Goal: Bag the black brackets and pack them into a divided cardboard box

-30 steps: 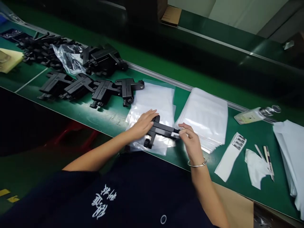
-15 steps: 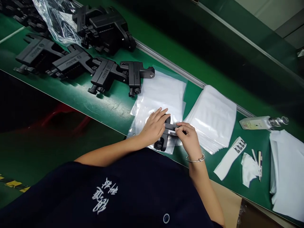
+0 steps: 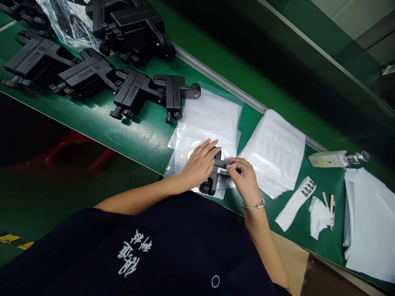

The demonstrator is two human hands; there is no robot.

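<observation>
As bracket (image 3: 212, 184) is steadied under left hand (image 3: 198, 166), fingers extended | label (image 3: 221, 171) seemingly laid, end pinched by right hand (image 3: 244, 176) | strip labels (image 3: 307, 188) remain

A clear-capped, labelled bottle (image 3: 327, 159) sits near the metal rail (image 3: 216, 76) of the green counter (image 3: 142, 137), close to white sheets (image 3: 370, 226). A crumpled white scrap (image 3: 319, 218) lies beside a pen (image 3: 332, 205). Yellow-and-black tape (image 3: 15, 240) marks the floor (image 3: 58, 209).

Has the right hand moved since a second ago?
Yes, the right hand has moved slightly left, judged against the stack of plastic bags beside it.
</observation>
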